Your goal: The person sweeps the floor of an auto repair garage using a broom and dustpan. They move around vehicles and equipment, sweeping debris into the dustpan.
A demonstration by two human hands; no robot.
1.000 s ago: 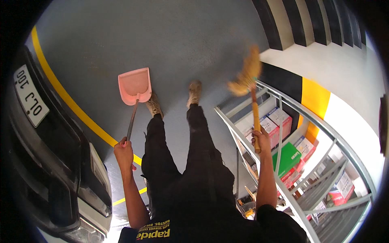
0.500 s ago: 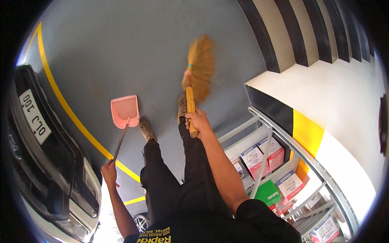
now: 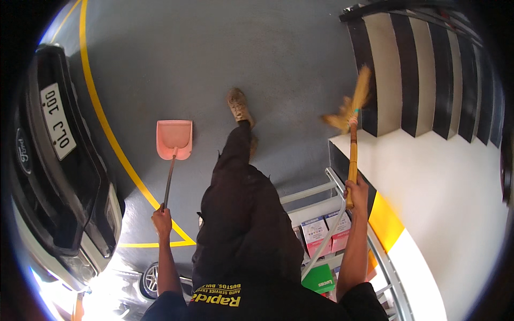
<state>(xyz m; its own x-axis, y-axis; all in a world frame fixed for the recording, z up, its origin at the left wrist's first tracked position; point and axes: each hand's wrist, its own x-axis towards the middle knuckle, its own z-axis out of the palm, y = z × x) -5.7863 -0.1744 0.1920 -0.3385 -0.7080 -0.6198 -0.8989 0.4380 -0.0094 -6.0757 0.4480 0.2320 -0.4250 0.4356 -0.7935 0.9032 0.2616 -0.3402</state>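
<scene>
My left hand (image 3: 162, 220) is closed round the top of a long dark handle. At its far end hangs a pink dustpan (image 3: 174, 140), close to the grey floor on my left. Out to the right, my right hand (image 3: 357, 195) grips the yellowish handle of a soft straw broom (image 3: 353, 155). The broom's bristles, partly blurred, fan out beside the lowest step of a staircase. One brown shoe (image 3: 239, 106) is planted forward between the two tools; the other foot is mostly hidden behind my leg.
A dark car front (image 3: 59, 176) stands on the left beside a yellow floor line (image 3: 110, 128). Black-and-beige steps (image 3: 383, 75) rise at the right, above a white wall (image 3: 412, 176). A metal rack (image 3: 369, 235) holding boxes, one a green box (image 3: 319, 278), stands close to my right.
The broom has swung right, from in front of me to the steps, with my right arm reaching out. The dustpan has shifted slightly right in view. I have stepped forward.
</scene>
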